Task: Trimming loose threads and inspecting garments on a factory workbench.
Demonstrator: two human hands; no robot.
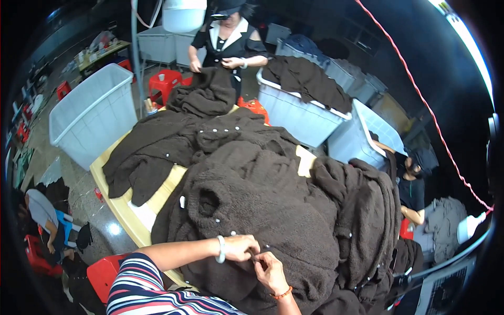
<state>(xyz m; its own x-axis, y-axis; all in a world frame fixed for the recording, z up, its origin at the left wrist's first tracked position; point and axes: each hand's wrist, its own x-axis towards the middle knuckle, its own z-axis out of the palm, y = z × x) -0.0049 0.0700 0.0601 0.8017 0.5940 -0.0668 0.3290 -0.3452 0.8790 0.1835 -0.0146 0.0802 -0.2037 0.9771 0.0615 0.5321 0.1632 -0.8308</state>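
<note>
A dark brown fleece jacket lies spread over the table in front of me, its collar toward the left. Small pale buttons run along its front edge. My left hand, with a pale bangle at the wrist, pinches that edge. Close beside it, my right hand, with an orange bead bracelet, has its fingertips closed on the same edge. Both sets of fingertips nearly meet, and whatever small part lies between them is hidden.
More brown jackets are heaped across the yellow wooden table. Opposite, a person handles another brown garment. Large white bins stand around, one heaped with brown clothing. A red stool is at my left; another person is at the right.
</note>
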